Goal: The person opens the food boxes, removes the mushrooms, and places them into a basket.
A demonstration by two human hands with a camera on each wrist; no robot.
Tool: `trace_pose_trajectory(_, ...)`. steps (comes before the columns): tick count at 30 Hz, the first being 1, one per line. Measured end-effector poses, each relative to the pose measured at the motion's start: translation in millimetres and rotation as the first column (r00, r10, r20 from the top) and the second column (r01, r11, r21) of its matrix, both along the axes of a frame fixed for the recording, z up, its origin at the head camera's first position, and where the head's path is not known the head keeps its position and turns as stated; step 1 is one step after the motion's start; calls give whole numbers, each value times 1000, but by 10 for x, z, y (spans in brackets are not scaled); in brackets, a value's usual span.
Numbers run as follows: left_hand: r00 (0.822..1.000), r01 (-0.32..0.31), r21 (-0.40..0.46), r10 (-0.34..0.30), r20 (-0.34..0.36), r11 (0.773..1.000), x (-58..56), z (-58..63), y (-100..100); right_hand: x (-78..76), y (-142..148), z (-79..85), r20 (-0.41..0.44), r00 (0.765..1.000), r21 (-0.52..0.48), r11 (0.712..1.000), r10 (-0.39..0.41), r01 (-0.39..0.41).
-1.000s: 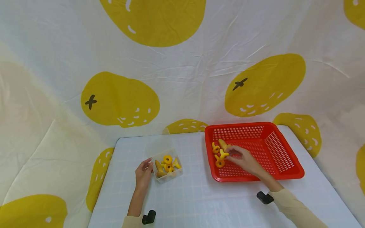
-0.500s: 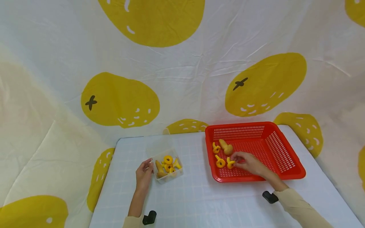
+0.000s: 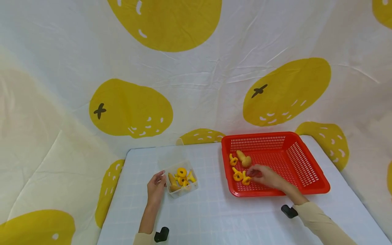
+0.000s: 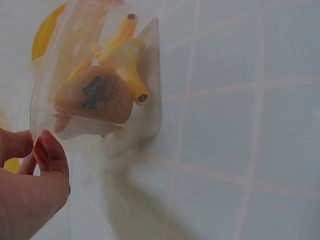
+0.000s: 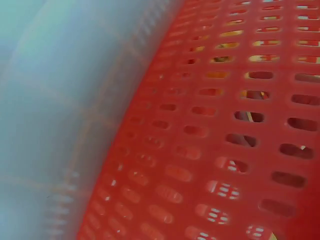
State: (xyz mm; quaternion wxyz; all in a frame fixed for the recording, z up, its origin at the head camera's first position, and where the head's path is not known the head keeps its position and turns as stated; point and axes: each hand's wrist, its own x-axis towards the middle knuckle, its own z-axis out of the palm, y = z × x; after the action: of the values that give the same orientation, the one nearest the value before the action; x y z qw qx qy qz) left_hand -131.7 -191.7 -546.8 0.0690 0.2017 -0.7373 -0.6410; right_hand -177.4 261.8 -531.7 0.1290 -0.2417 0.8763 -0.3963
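My left hand (image 3: 156,189) pinches the left rim of a small clear plastic box (image 3: 182,193) between thumb and finger. Inside the box lie a brown toy mushroom (image 4: 92,97) and several yellow toy mushrooms (image 3: 182,172). A red plastic basket (image 3: 277,193) stands on the right. Over its left part, my right hand (image 3: 266,175) has curled fingers at a yellow chanterelle-like toy mushroom (image 3: 246,181) on the basket floor. Beside it lie two similar yellow mushrooms (image 3: 237,175) and a brown one (image 3: 246,160). Basket mesh hides most of the right hand in the right wrist view.
A white table (image 3: 208,217) with a faint grid carries both containers. A transparent lid-like sheet (image 3: 171,154) stands behind the box. White cloth (image 3: 196,85) with large yellow fruit prints hangs behind the table. Dark wrist cameras (image 3: 161,234) sit on both arms.
The right hand brought a yellow mushroom from over the others down and toward the basket's front, then shifted it slightly left beside another yellow one. The left hand stayed at the box.
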Motion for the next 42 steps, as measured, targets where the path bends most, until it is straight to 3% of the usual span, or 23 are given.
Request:
trace_pose_trajectory(9, 1000, 7, 7, -7, -6, 1000, -9, -20, -15, -10, -232, 167, 20, 998, -58, 996, -65, 66)
trace_pose_trajectory(19, 999, -6, 9, 6, 33, 1000, -29, -25, -10, -95, -555, 330, 10, 1000, -133, 991, -23, 24)
trace_pose_trajectory(28, 996, -37, 101, 29, 89, 994, -56, 31, -16, -161, -809, 476, -4, 1000, -136, 990, -26, 25)
trace_pose_trajectory(36, 996, -57, 176, 43, 82, 983, -76, 38, -20, -248, -1088, 550, -63, 997, -189, 980, 47, -58)
trace_pose_trajectory(42, 995, -58, 207, 40, 89, 977, -76, 43, -5, -291, -1327, 570, -42, 997, -198, 977, 69, -76)
